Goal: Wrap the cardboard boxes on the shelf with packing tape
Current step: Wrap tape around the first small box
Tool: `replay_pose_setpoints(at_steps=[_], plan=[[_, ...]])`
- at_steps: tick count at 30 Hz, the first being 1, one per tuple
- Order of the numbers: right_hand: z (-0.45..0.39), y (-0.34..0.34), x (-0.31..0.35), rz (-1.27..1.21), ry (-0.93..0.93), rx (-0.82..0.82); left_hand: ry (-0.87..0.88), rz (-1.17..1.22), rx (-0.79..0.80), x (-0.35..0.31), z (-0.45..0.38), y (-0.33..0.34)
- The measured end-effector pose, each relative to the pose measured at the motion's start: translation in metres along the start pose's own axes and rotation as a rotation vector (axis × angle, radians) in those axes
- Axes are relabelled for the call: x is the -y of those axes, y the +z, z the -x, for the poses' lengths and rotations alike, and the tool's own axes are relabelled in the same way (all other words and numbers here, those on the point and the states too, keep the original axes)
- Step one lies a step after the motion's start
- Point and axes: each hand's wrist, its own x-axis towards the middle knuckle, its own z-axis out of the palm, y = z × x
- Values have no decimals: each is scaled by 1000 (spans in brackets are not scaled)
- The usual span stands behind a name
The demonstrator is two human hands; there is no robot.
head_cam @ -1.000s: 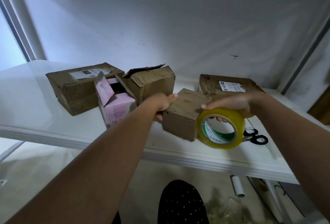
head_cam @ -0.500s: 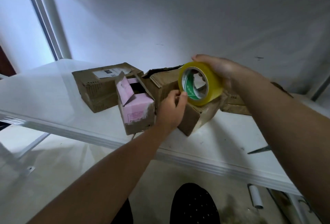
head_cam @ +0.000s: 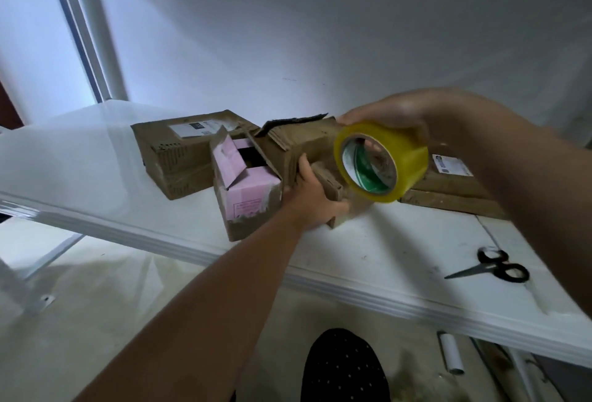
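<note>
- Head view, the only one I have: my left hand (head_cam: 307,199) is curled round the near corner of the small cardboard box (head_cam: 333,190) at the middle of the shelf (head_cam: 368,251), fingers wrapped over its edge.
- My right hand (head_cam: 394,113) pinches the tape roll (head_cam: 381,161) from above, thumb and fingers clamped on its outer band; the roll hangs just over the box, at about 2 o'clock from my left hand.
- I judge the box light and fairly stiff, though its corrugated walls look scuffed and dented, so corners and edges are the firm places to hold; flat faces would likely bow under a squeeze.
- The roll is a rigid ring, its yellowish film glossy and probably slick outside and sticky at the free end, which I cannot make out here.
- At 9 o'clock of the held box, touching or nearly so, is the pink box (head_cam: 246,190), flaps open, its paper skin torn at the base.
- Behind it lie a larger brown carton (head_cam: 179,151) with a white label and a crumpled carton (head_cam: 294,138) with a ragged flap.
- At 3 o'clock a flat labelled parcel (head_cam: 455,187) lies on the shelf.
- Black-handled scissors (head_cam: 493,268) rest well apart at 4 o'clock.
</note>
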Motion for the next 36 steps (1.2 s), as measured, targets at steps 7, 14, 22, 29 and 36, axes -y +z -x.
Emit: replay_pose_setpoints(at_steps=[7, 14, 22, 29, 36], plan=[[-18, 36, -73, -191, 54, 135, -78, -99, 84, -12, -5, -5], [-18, 39, -92, -215, 0, 141, -71, -203, 154, -25, -5, -10], [-21, 46, -85, -138, -45, 131, -87, -168, 263, -55, -16, -60], [-22, 19, -85, -24, -109, 86, -28, -402, 208, -71, -20, -27], [-38, 37, -106, -105, -3, 192, -127, -480, 233, -69, -32, -21]])
